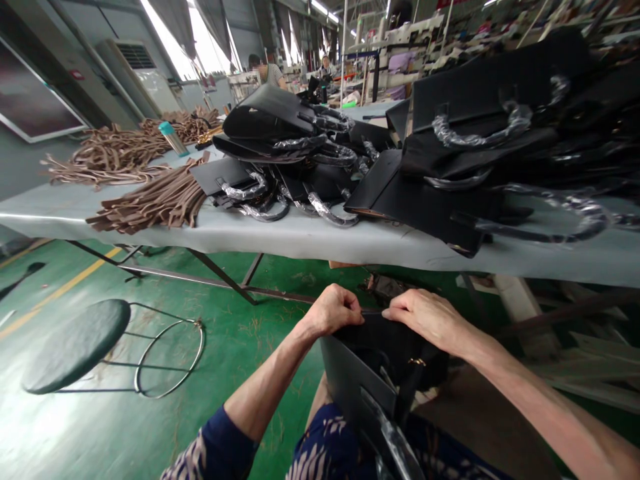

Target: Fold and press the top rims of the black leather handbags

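Note:
A black handbag (357, 373) rests upright on my lap, its mouth facing up and a plastic-wrapped handle (393, 440) hanging toward me. My left hand (334, 311) is closed on the far left part of the bag's top edge, thumb and fingers pinched. A short way to the right, my right hand (425, 317) pinches the same edge. Inside the bag the dark lining shows, along with a small gold-coloured metal piece (417, 362). The fingertips hide the exact bit of edge between them.
A long table (300, 241) with a pale cover runs ahead, bearing piled black handbags (450, 193), bundles of brown strips (155, 200) and a teal-lidded bottle (173, 139). A round stool (80, 347) lies tipped on the green floor at left. People (273, 73) work in the background.

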